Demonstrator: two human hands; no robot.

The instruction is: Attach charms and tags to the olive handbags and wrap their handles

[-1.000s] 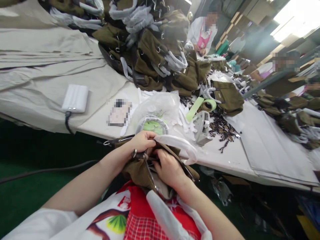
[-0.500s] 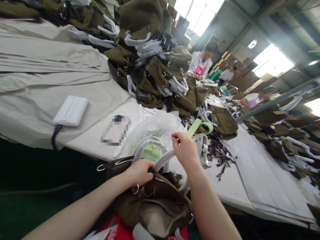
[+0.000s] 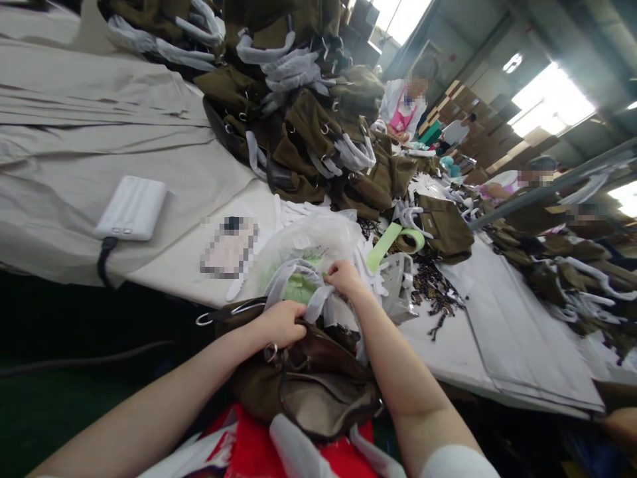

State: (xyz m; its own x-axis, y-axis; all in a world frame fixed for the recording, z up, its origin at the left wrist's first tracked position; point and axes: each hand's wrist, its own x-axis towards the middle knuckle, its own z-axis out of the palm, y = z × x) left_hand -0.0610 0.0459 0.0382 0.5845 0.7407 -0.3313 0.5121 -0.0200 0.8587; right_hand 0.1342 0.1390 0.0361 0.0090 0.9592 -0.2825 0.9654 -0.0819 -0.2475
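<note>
One brown bag (image 3: 256,392), handle (image 3: 296,435) wrapped but mouth (image 3: 321,395) unzipped, has my left hand (image 3: 281,324) pinching its rim (image 3: 318,334) and my right hand (image 3: 345,279) beyond it, fingertips together, contents unclear.

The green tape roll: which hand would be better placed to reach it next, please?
The right hand, probably: it is nearer the tape roll, while the left hand grips the brown bag.
</note>
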